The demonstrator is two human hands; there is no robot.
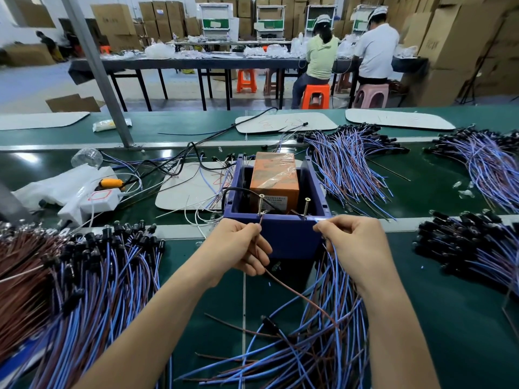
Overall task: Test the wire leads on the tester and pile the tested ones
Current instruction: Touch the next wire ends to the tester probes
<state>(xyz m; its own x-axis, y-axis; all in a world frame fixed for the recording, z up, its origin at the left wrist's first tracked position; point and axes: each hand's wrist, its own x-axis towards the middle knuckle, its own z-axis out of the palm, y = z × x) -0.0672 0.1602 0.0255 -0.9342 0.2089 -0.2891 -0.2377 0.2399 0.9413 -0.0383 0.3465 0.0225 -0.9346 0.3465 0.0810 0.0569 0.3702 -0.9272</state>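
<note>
While the green bench point(449, 318) stretched across the whole view, heaps of blue and brown wire leads covered much of it. A big heap point(84, 276) lay at the left, a loose tangle point(309, 346) at the front under the right forearm, another spread point(345, 161) beyond the tester to the right, and a dark-capped pile point(463, 245) near the right edge. Among them stood the tester, a blue box point(289, 237) holding an orange unit point(273, 178) wrapped in clear film. Both hands were at the box's near rim. The left hand point(238, 248) pinched a brown lead point(295, 293) between thumb and forefinger, its bare end up by the left screw point(261, 203), the rest trailing down into the tangle. The right hand point(356, 242) pinched a blue lead point(331, 248) in curled fingers, its tip toward the right screw point(306, 206). Whether either tip touched its screw could not be told.
</note>
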